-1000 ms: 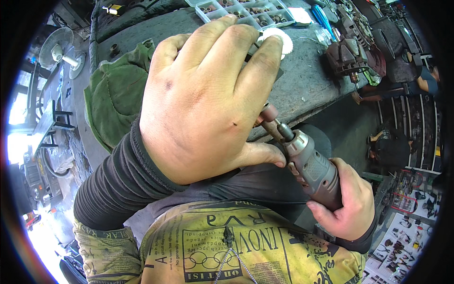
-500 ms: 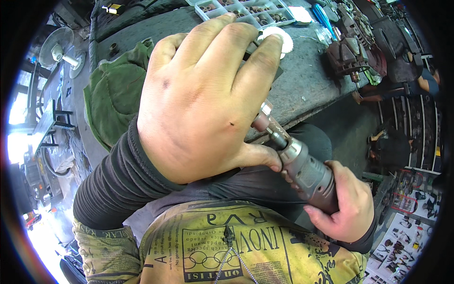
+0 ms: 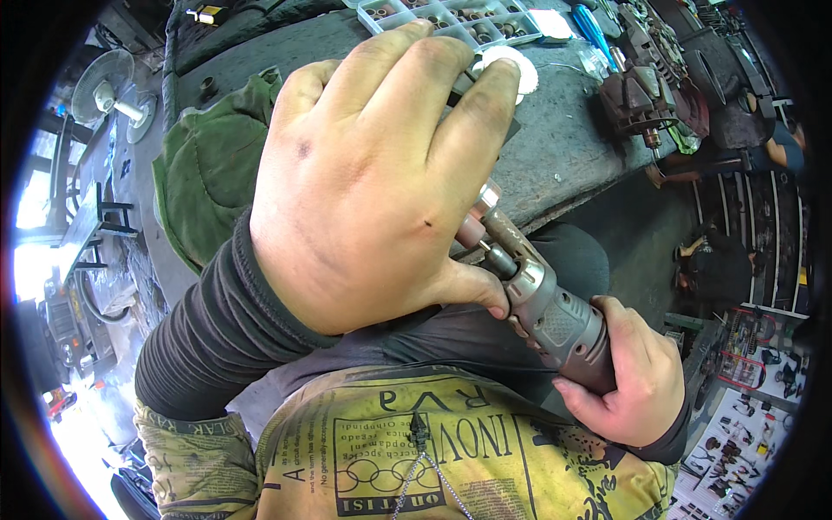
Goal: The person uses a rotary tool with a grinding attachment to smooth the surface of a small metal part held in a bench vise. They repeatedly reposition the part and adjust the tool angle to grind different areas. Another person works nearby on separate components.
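Note:
My right hand (image 3: pixel 637 377) is wrapped round the rear of a grey handheld rotary grinder (image 3: pixel 563 325). A short pinkish-brown grinding bit (image 3: pixel 471 232) sticks out of its nose and runs in under my left palm. My left hand (image 3: pixel 373 173) lies back up, its fingers bent at the far end over something dark that it mostly hides. The left thumb presses against the grinder's nose. Beside the bit, a metal rod with a shiny end (image 3: pixel 489 195) shows. At the left index fingertip is a white round disc (image 3: pixel 520 74); whether they touch I cannot tell.
Ahead is a dark workbench (image 3: pixel 563 130) with a compartment box of small metal parts (image 3: pixel 451 19). Green cloth (image 3: pixel 208 165) lies at the left, a blue-handled tool (image 3: pixel 591 35) and a rusty mechanical assembly (image 3: pixel 641 100) at the right. A fan (image 3: pixel 108 91) stands far left.
The grinder has shifted slightly left, and more of the metal rod beside its bit now shows. My left hand has barely moved.

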Available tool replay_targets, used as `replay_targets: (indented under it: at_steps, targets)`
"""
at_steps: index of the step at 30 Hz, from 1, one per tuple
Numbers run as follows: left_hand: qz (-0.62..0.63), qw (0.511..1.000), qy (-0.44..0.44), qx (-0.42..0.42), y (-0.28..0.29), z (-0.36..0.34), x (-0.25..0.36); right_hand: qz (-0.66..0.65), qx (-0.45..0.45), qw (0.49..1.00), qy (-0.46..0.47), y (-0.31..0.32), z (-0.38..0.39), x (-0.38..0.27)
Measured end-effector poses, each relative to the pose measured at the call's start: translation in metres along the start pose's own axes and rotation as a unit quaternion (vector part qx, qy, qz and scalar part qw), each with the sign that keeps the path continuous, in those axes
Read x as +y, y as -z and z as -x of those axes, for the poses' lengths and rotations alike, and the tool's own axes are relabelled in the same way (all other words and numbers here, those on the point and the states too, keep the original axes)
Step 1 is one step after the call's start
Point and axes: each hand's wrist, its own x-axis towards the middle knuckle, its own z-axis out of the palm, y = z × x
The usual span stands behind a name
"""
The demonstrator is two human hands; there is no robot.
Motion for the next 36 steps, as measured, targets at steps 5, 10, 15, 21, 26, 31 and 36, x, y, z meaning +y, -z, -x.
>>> replay_targets:
  at_steps: [5, 10, 15, 21, 26, 31, 36]
  targets:
    - [0.003, 1.0, 0.003, -0.003, -0.0003, 0.0008, -0.0001, 0.015, 0.005, 1.0, -0.011, 0.0023, -0.0001, 0.0011]
    - [-0.002, 1.0, 0.001, 0.0, -0.0004, 0.0007, -0.0014, 0.016, 0.027, 0.999, -0.013, 0.0019, -0.0001, 0.0015]
    - [-0.001, 1.0, -0.001, 0.003, -0.0009, -0.0002, -0.0022, 0.007, 0.005, 1.0, -0.007, 0.0004, 0.0003, -0.0003]
    - [-0.001, 1.0, -0.001, 0.006, -0.0011, -0.0012, -0.001, 0.007, -0.001, 1.0, 0.005, -0.0023, 0.0007, -0.0005]
    - [-0.002, 1.0, -0.004, 0.011, -0.0011, -0.0023, 0.0004, 0.015, 0.027, 1.0, -0.001, -0.0029, 0.0004, 0.0003]
    - [-0.007, 1.0, 0.002, 0.007, -0.0002, -0.0015, -0.0007, 0.018, 0.027, 0.999, -0.019, -0.0011, 0.0012, -0.0007]
    - [-0.007, 1.0, 0.004, 0.002, 0.0004, -0.0005, -0.0009, 0.013, 0.02, 1.0, -0.013, -0.0017, 0.0008, -0.0008]
